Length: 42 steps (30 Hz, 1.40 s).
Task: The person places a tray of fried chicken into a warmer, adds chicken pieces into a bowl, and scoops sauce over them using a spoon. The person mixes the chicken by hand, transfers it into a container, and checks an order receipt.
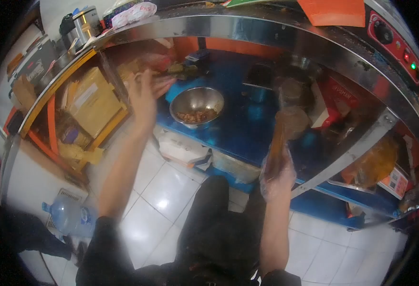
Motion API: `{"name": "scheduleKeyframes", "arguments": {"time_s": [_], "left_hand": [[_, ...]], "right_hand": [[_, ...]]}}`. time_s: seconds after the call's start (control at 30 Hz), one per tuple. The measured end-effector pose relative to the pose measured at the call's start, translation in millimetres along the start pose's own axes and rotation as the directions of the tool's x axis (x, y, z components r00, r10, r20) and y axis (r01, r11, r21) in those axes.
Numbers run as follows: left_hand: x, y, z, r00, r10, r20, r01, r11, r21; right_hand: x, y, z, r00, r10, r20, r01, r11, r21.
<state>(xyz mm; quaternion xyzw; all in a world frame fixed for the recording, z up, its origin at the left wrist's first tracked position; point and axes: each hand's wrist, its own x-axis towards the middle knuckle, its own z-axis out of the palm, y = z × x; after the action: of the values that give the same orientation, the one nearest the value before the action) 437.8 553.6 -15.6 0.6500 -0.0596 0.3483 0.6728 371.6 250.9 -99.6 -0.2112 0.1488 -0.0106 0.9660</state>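
Observation:
My left hand [146, 90] is bare and raised at the left end of a blue shelf [233, 128]. Its fingers are stretched out and apart, slightly blurred, with nothing visible in them. Just behind it lies a dark greenish item [183, 71] that I cannot make out. Between my hands stands a steel bowl [197, 97], with chopped brown food [196, 116] in the bottom. A clear plastic glove covers my right hand [277, 167], held edge-on in front of the shelf. The glove's fingers look long, straight and brownish, and no separate object shows in them.
A steel counter edge [247, 29] overhangs the shelf. A slanted metal brace [348, 155] crosses at the right, near a red box [336, 97]. Cardboard [92, 102] fills the left rack. A blue water jug [71, 217] stands on the floor beside another person's leg [40, 238].

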Motion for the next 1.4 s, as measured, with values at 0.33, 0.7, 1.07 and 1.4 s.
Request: {"name": "scheduleKeyframes", "arguments": {"time_s": [0.33, 0.7, 1.07, 1.4], "left_hand": [[38, -112, 180, 0.993, -0.115, -0.003, 0.11, 0.936, 0.334], [-116, 26, 129, 0.915, 0.093, 0.392, -0.214, 0.937, 0.277], [-281, 61, 225, 0.567, 0.048, 0.822, 0.043, 0.995, -0.088], [-275, 48, 286, 0.356, 0.071, 0.932, 0.399, 0.89, -0.22]], "right_hand": [[-70, 1, -7, 0.999, 0.041, 0.025, -0.041, 0.999, -0.003], [-108, -27, -88, 0.984, 0.152, -0.089, -0.121, 0.951, 0.286], [-121, -63, -133, 0.657, -0.735, -0.166, 0.671, 0.671, -0.315], [-181, -151, -193, 0.576, -0.817, 0.033, 0.734, 0.499, -0.461]]}}
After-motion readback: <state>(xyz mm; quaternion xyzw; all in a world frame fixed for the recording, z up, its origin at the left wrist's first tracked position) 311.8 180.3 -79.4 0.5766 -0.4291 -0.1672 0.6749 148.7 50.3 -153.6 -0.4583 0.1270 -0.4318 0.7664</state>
